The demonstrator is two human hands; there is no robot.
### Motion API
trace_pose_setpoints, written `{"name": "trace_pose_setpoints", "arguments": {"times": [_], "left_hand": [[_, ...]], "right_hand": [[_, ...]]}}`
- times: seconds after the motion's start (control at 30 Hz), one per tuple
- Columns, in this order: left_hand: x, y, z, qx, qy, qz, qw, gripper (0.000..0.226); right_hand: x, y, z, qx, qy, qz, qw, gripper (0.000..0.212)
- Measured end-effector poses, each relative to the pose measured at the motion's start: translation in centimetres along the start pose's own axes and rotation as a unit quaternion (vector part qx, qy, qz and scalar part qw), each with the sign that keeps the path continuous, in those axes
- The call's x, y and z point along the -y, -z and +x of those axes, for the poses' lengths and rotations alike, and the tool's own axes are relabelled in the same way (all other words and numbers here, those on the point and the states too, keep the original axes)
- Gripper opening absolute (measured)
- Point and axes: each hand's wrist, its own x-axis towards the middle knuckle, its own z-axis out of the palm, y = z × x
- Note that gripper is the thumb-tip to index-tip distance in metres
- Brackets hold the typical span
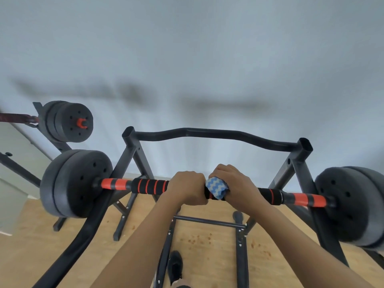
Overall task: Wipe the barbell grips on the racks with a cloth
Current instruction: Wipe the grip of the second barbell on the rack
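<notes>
- The barbell (149, 186) lay across a black rack (299, 161), its foam grip black with orange rings.
- A blue-and-white zigzag cloth (216, 189) was wrapped over the grip near the bar's middle.
- The right hand (234, 183) was curled round the cloth and the bar, pressing the cloth onto the foam.
- The left hand (188, 189) gripped the bare foam just beside the cloth, the 2 hands nearly touching.
- A dark grey weight plate (76, 183) sat on the bar's left end and another plate (351, 206) on its right end.
- A curved black crossbar (218, 135) joined the rack's 2 uprights beyond the hands.
- A second loaded barbell (70, 121) rested on another rack at the far left.
- Below, a black shoe (175, 265) stood on a light wooden floor (31, 246), speckled with small reddish marks.
</notes>
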Motion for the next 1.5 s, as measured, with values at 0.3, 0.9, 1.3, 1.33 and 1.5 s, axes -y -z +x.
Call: {"name": "trace_pose_setpoints", "arguments": {"times": [0.3, 0.9, 1.3, 1.33, 1.5], "left_hand": [[-0.8, -2.3, -1.4, -0.194, 0.000, 0.019, 0.981, 0.016], [0.3, 0.5, 1.4, -0.049, -0.009, 0.023, 0.998, 0.028], [0.2, -0.2, 1.5, -0.115, -0.004, 0.089, 0.989, 0.023], [0.3, 0.0, 1.6, -0.106, -0.006, 0.083, 0.991, 0.025], [1.0, 0.5, 2.6, -0.070, -0.022, 0.046, 0.996, 0.029]], "right_hand": [[-0.3, 0.3, 0.9, 0.002, -0.008, 0.011, 1.000, 0.029], [-0.3, 0.4, 1.2, -0.015, -0.025, -0.011, 1.000, 0.030], [-0.5, 0.8, 2.0, -0.010, -0.045, 0.015, 0.999, 0.033], [-0.5, 0.8, 2.1, -0.012, -0.043, 0.020, 0.999, 0.033], [-0.5, 0.8, 1.8, -0.028, -0.032, 0.019, 0.999, 0.033]]}}
